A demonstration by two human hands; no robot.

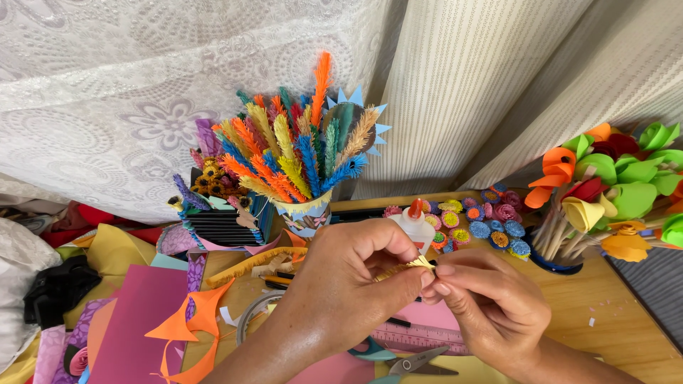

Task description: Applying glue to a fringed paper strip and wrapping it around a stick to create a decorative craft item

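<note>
The left hand (341,284) and right hand (491,306) cover most of the yellow strip (409,265); only a small bit shows between the fingertips. Below the hands, the scissors (405,361) are cut off by the bottom edge. The left hand hides part of the glue bottle (415,224). Right of the bottle, the paper flowers (619,178) run off the edge.

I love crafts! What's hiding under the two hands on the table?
Under the left hand and right hand lie a pink ruler and scissors on pink paper. The hands cover part of each, so the rest of them cannot be seen.
</note>
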